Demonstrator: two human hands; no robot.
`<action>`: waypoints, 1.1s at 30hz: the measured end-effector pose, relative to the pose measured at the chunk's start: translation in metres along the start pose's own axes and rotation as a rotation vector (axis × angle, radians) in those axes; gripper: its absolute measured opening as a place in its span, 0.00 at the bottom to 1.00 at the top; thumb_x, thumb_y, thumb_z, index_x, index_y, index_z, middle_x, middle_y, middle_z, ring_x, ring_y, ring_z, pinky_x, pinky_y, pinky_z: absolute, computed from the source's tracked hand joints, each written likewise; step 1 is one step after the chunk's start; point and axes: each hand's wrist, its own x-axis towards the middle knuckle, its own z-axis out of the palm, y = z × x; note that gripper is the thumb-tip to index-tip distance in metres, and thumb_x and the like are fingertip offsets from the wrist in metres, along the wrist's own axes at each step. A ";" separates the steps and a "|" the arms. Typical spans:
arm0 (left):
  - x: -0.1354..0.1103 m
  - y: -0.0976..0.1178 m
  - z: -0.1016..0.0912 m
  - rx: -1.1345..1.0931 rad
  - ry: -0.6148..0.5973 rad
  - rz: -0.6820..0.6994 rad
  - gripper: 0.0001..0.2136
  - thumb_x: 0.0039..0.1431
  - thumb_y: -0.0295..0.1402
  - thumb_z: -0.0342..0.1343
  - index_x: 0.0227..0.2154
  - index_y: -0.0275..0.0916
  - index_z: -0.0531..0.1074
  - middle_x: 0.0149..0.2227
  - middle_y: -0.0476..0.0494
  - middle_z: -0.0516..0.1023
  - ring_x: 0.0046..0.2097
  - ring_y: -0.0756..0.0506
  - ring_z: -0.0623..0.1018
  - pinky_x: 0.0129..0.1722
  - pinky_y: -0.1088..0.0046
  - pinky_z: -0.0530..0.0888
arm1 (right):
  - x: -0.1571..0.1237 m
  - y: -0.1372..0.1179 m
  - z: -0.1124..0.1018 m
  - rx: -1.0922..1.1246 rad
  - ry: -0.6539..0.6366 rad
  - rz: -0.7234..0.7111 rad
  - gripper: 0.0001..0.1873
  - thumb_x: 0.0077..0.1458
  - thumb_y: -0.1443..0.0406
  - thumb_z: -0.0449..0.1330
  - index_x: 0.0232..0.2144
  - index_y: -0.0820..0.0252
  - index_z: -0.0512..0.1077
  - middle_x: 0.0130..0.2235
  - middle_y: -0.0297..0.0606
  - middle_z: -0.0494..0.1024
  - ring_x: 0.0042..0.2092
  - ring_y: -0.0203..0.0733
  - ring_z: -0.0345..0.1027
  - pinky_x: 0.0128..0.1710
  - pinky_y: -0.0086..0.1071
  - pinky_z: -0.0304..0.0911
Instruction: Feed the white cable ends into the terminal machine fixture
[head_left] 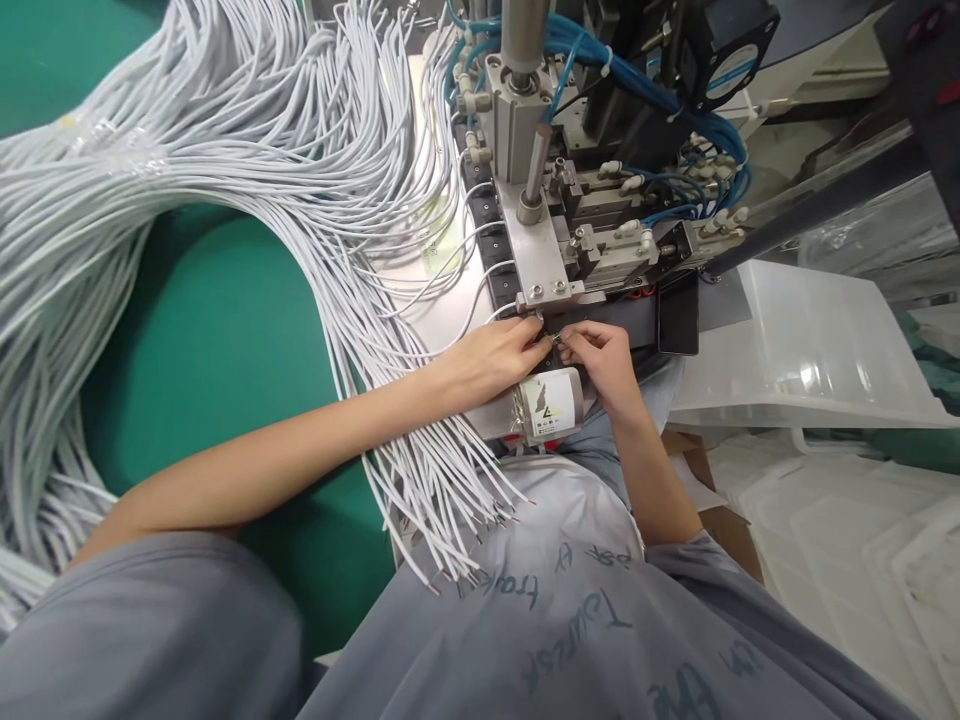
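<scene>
While the fingers of the right hand (pixel 604 352) pinch nearly together on a small part (pixel 556 339), those of the left hand (pixel 495 352) bend beside it; their hold, cannot tell. Part sits just bodyward of the metal plate (pixel 538 262). White-labelled object (pixel 553 403) nearer the body. Blue tubes (pixel 611 68) beyond; white cables (pixel 262 165) massed leftward over green worktop (pixel 217 290).

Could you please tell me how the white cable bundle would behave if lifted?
The white cable bundle would probably sag, since it bends in loose curves. Its fanned ends would likely splay apart, and its thick mass suggests considerable weight.
</scene>
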 end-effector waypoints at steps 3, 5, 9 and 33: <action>0.000 0.000 0.000 -0.015 -0.007 0.006 0.15 0.64 0.24 0.36 0.40 0.29 0.69 0.31 0.40 0.69 0.30 0.48 0.70 0.30 0.73 0.70 | 0.001 0.000 0.000 -0.018 0.004 -0.023 0.03 0.42 0.65 0.62 0.21 0.60 0.73 0.20 0.29 0.72 0.24 0.32 0.64 0.27 0.28 0.63; 0.001 0.000 -0.001 -0.021 -0.028 0.005 0.15 0.64 0.24 0.36 0.40 0.29 0.69 0.31 0.40 0.69 0.31 0.48 0.70 0.31 0.72 0.70 | 0.001 0.000 -0.001 -0.035 0.003 -0.020 0.04 0.42 0.65 0.62 0.21 0.60 0.73 0.20 0.29 0.71 0.24 0.32 0.65 0.27 0.28 0.64; 0.002 0.000 -0.005 -0.029 -0.069 -0.005 0.14 0.64 0.24 0.37 0.40 0.29 0.69 0.33 0.38 0.70 0.33 0.47 0.71 0.32 0.72 0.71 | 0.000 0.000 -0.002 -0.056 -0.014 0.000 0.05 0.43 0.63 0.61 0.22 0.60 0.72 0.20 0.30 0.72 0.24 0.33 0.65 0.26 0.29 0.64; 0.006 0.002 -0.007 -0.054 -0.146 -0.029 0.16 0.64 0.23 0.36 0.41 0.28 0.69 0.34 0.37 0.70 0.34 0.47 0.71 0.33 0.71 0.69 | 0.000 0.008 -0.003 -0.192 0.006 -0.148 0.07 0.47 0.61 0.60 0.22 0.58 0.71 0.21 0.31 0.72 0.24 0.35 0.65 0.27 0.31 0.64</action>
